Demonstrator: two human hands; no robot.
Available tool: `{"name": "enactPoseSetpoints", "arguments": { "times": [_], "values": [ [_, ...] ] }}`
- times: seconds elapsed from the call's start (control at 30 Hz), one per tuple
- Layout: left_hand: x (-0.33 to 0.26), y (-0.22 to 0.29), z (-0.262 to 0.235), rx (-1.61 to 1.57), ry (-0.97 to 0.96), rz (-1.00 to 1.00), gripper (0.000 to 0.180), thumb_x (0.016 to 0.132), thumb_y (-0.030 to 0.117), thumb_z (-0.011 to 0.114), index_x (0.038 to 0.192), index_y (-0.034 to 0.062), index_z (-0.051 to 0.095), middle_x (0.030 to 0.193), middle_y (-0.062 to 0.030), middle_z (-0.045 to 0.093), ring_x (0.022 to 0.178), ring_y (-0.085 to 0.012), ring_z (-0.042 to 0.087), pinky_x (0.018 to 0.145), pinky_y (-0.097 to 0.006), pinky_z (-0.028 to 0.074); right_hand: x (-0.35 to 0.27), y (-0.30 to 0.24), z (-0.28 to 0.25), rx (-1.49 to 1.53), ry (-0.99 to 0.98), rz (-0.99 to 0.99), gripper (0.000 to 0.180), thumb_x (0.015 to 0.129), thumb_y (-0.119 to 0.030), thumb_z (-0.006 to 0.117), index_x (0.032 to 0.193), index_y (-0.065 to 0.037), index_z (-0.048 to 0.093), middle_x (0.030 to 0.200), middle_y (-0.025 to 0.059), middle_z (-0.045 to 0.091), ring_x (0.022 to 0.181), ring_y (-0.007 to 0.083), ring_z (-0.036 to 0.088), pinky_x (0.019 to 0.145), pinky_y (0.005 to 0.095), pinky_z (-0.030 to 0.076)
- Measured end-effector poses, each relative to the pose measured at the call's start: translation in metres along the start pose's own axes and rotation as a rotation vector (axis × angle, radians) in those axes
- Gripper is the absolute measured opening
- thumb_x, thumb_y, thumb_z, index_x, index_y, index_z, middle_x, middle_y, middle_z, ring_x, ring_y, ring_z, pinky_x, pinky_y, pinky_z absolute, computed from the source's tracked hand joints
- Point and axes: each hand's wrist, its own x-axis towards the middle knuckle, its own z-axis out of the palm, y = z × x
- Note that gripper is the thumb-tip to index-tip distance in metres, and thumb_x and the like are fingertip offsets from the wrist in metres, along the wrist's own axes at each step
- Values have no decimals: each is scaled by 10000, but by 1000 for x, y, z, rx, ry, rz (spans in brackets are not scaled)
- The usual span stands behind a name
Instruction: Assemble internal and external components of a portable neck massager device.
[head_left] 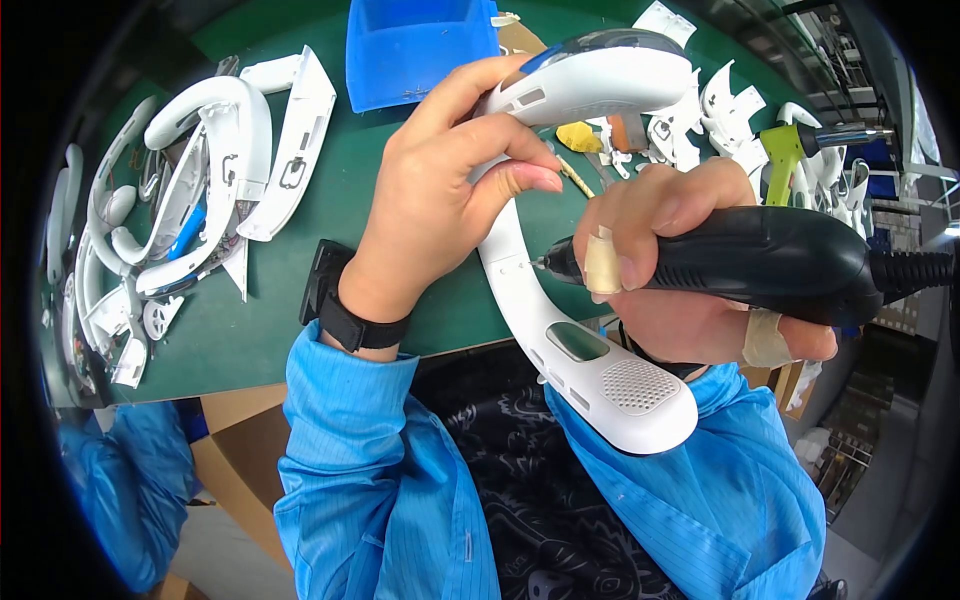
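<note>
The green bench [330,200] spans the far half of the view, with a blue bin [415,50] at its far edge. A heap of white curved shells [190,180] lies on the bench at far left, and more white parts [720,110] with a green-handled tool [790,150] lie at far right. The white U-shaped neckband housing [560,300] is held above the near edge of the bench, in front of the person's chest, one arm pointing far and the other, with its perforated grille, pointing near. The left hand [440,190] is clenched around the far arm of the housing, thumb and forefinger pinching just beside the curved section. The right hand [680,270], with tape on two fingers, is closed around a black electric screwdriver [770,265]; its cable leaves at right. The screwdriver bit [545,265] touches the inner face of the housing near the middle of the curve. Judged by appearance, the housing is a light, thin-walled plastic moulding: stiff along each arm, but likely to flex at the curve under side load. The glossy surface looks slippery and prone to scuffing. The suitable hold is on the thick arm close to the screw point, as the left hand has it, so that bit pressure is opposed directly and the free arm is not levered.
</note>
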Motion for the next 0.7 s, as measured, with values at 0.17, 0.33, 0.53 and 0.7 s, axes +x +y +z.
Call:
{"name": "enactPoseSetpoints", "arguments": {
  "times": [0.17,0.33,0.53,0.7],
  "values": [
    [0,1,-1,44,0,16,158,761,136,851,859,37,776,1307,-153,629,1096,-271,662,931,-359,521,-4,7,1,12,7,27,1057,645,-942,632,1150,-18,531,850,112,595,735,225,610,663,347,502],
    [0,-1,0,57,4,36,144,760,112,850,855,35,775,1306,-152,628,1058,-258,677,910,-346,528,-5,11,0,23,11,57,1057,641,-945,631,1139,-18,529,849,106,594,742,218,609,664,341,501],
    [-1,-4,1,8,40,85,144,754,73,849,855,14,766,1284,-150,631,949,-224,701,838,-325,553,-4,26,5,92,50,-12,1210,472,-1027,593,1036,41,526,805,102,600,724,169,585,660,267,475],
    [-1,-4,0,26,42,69,165,733,49,854,859,1,760,1273,-155,634,949,-241,701,806,-322,569,-6,16,5,13,12,111,991,597,-933,689,1027,-56,517,838,88,596,732,211,600,692,341,454]
  ]
}}
